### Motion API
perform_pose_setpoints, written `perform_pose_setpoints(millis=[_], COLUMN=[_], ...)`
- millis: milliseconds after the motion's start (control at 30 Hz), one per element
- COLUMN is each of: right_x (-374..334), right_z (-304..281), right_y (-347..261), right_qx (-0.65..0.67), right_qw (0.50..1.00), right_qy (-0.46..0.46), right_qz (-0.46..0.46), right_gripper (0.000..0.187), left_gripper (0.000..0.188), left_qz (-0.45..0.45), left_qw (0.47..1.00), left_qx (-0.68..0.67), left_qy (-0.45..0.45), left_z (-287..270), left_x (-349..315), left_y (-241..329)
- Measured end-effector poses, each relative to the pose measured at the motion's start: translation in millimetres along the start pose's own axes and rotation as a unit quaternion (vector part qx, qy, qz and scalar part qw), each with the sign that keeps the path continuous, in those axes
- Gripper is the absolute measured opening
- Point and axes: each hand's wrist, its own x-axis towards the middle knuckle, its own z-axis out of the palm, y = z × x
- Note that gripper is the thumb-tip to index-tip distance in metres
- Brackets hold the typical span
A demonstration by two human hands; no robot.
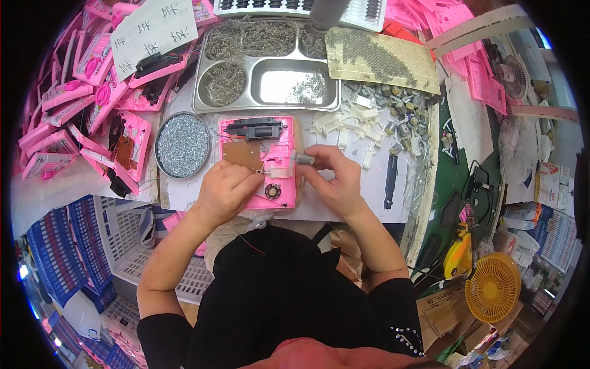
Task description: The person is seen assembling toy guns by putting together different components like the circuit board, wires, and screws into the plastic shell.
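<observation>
A pink plastic toy housing (279,195) lies in front of me, with a brown circuit board (243,154), a black plastic module (255,129) and a small round speaker (273,190) in it. My right hand (337,184) pinches a small grey cylindrical motor (303,158) at the housing's right edge. My left hand (226,192) rests over the housing's lower left with its fingers curled together. What those fingers pinch, if anything, is too small to make out. A whitish plastic part (280,171) sits in the housing between my hands.
Left of the housing stands a round dish (206,144) of tiny metal pieces. A steel compartment tray (203,101) with small screws lies behind. White plastic parts (362,117) and loose motors (415,120) are heaped at right, near a black screwdriver-like tool (391,181). Pink housings (92,111) pile up at left.
</observation>
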Motion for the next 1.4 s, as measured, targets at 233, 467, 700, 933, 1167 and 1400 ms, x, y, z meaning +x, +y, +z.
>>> perform_pose_setpoints(millis=[233, 467, 700, 933, 1167, 1400], right_x=[8, -2, -2, 18, 27, 46], right_z=[3, -12, -4, 8, 13, 8], right_y=[7, 0, 6, 1, 5, -11], right_qx=[0.066, 0.038, 0.129, -0.012, -0.134, -0.319], right_qw=[0.993, 0.993, 0.974, 0.984, 0.971, 0.918], right_qy=[0.008, 0.015, 0.054, -0.085, -0.148, -0.234], right_qz=[0.101, 0.107, 0.177, 0.157, 0.135, 0.030], right_gripper=[0.029, 0.029, 0.028, 0.025, 0.024, 0.025], left_gripper=[0.015, 0.011, 0.011, 0.024, 0.024, 0.018], left_qz=[-0.178, -0.161, -0.085, -0.011, -0.030, -0.040], left_qw=[0.976, 0.986, 0.995, 0.997, 0.996, 0.995], left_qx=[-0.095, 0.029, -0.015, -0.075, -0.080, -0.087], left_qy=[0.084, -0.036, -0.039, -0.011, 0.013, 0.006], left_z=[16, 25, 27, 8, 11, 15], left_x=[28, 50, 39, 11, 3, -2], left_y=[4, 1, -6, -1, -2, -4])
